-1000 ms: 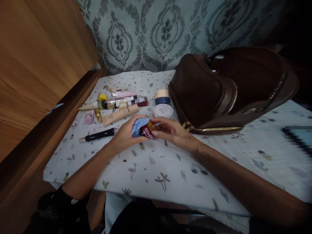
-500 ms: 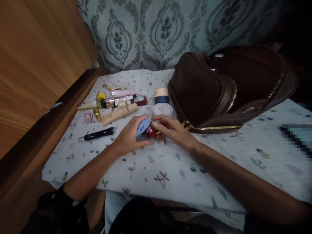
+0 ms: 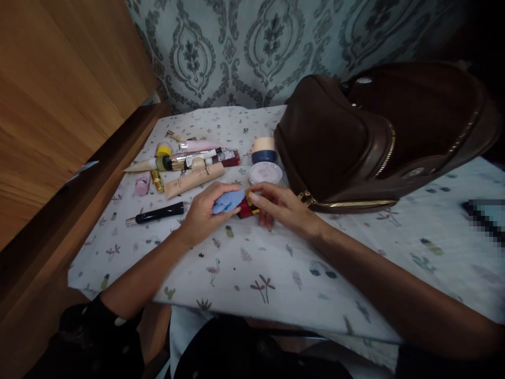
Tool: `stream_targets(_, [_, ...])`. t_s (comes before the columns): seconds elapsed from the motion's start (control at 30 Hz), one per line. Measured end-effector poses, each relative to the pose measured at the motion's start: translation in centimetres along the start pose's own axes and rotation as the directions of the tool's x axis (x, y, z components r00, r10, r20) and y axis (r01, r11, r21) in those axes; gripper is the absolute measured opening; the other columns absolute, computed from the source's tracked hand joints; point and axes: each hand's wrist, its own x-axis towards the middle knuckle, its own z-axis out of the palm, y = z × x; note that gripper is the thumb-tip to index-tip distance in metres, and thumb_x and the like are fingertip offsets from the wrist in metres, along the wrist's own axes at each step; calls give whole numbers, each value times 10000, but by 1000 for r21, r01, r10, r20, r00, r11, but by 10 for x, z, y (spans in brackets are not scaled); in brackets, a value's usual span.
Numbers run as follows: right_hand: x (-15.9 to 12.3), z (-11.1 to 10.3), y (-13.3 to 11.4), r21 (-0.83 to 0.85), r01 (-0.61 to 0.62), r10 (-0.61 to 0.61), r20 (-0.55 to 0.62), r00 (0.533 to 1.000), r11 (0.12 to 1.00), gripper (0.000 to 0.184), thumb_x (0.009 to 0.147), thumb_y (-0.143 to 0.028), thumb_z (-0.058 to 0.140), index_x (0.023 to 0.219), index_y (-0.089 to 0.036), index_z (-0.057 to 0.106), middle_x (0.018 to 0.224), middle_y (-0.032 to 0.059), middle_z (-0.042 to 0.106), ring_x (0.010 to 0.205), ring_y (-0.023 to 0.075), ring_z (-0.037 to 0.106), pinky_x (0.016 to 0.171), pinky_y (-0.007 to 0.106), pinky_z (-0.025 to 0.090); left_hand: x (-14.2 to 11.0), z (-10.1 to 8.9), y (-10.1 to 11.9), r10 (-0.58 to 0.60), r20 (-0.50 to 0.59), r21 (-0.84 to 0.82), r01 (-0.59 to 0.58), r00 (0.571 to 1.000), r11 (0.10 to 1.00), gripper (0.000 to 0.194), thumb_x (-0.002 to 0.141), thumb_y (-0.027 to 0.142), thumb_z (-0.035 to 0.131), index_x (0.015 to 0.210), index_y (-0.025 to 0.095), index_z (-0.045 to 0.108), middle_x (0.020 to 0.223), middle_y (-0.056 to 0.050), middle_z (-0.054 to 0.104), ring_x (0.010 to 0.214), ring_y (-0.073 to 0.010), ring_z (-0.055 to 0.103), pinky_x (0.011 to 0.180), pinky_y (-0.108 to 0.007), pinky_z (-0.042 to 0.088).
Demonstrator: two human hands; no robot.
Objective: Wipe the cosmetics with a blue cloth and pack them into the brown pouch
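Observation:
My left hand (image 3: 202,215) is closed around a folded light-blue cloth (image 3: 229,201), thumb below and fingers above. Right beside the cloth is a small red and yellow container (image 3: 246,210), its exact kind unclear. The fingers of my right hand (image 3: 276,206) pinch its yellow end, and the cloth touches or nearly touches its red side. Just beyond my hands stand a round white-lidded jar (image 3: 265,173) and a beige and navy jar (image 3: 263,149). To the left lie a peach tube (image 3: 194,180) and a slim black tube (image 3: 160,213).
A large brown leather bag (image 3: 335,142) with gold zips stands at the right rear. Several cosmetics are grouped at the left, among them a pink-capped bottle (image 3: 142,184) and a gold lipstick tube (image 3: 157,181). A wooden panel (image 3: 71,84) borders the patterned tablecloth (image 3: 244,279).
The cloth has shifted slightly left and shows more of its flat face. The red container has turned in my right hand, so its white lettering is out of sight. The view has moved slightly.

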Motion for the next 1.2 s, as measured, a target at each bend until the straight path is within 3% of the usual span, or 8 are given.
stream_targets(0.17, [-1,2,-2,-19,-2,2,-19,1000,1000,436,829,-608,662,952,-193,607,527,-22,612,409,114,553,391,229,456,0,2,3,124,7,64,-125,992,990,301,912,296,648,1199,226,590,1107,-67,678,1034,-219,636,923,-369,496])
stream_targets(0.3, [-3,3,-1,75,23,-23,4,1000,997,392,746,-463,788,977,-200,612,908,35,667,642,130,629,507,261,544,0,2,5,82,19,82,-83,996,993,395,871,318,707,1221,209,558,1151,-74,655,1057,-219,625,929,-347,495])
stream_targets(0.37, [-3,2,0,101,54,-57,24,998,993,458,730,-415,803,1096,-226,601,1003,26,638,667,121,625,533,270,554,1,2,5,55,14,93,-56,998,994,373,889,306,682,1223,203,552,1145,-72,650,1045,-212,622,918,-338,497])
stream_targets(0.47, [-2,1,1,88,76,-80,42,996,993,577,765,-430,775,1262,-251,542,892,-12,629,587,106,603,502,260,525,0,0,7,43,18,97,-45,999,994,371,910,333,647,1241,196,549,1153,-79,632,1056,-218,609,933,-349,494])
stream_targets(0.67, [0,1,4,86,51,-52,4,999,995,526,785,-543,739,1163,-217,574,716,-29,638,567,127,625,512,255,523,-4,2,9,168,3,216,-165,986,962,365,988,300,475,1335,200,530,1238,-123,546,1162,-244,549,992,-403,479])
stream_targets(0.93, [0,5,-1,225,17,5,-94,996,974,494,734,-622,747,978,-211,621,676,-24,623,585,143,625,517,257,496,-8,11,12,450,95,344,-454,888,822,380,955,143,495,1322,226,549,1188,-119,594,1112,-259,545,947,-462,510])
stream_targets(1.07, [0,4,-4,384,-26,72,-106,992,923,478,755,-647,714,901,-206,600,639,-14,608,544,140,599,480,253,449,-8,13,13,476,83,351,-473,875,808,401,938,82,485,1295,248,559,1170,-103,604,1110,-246,551,939,-459,525])
stream_targets(1.2, [-1,1,-7,451,-72,108,-56,993,890,473,791,-655,673,829,-191,591,594,-2,600,490,123,567,434,235,404,-7,9,16,447,49,282,-442,893,852,393,930,74,484,1289,220,552,1162,-117,587,1091,-239,562,923,-428,526])
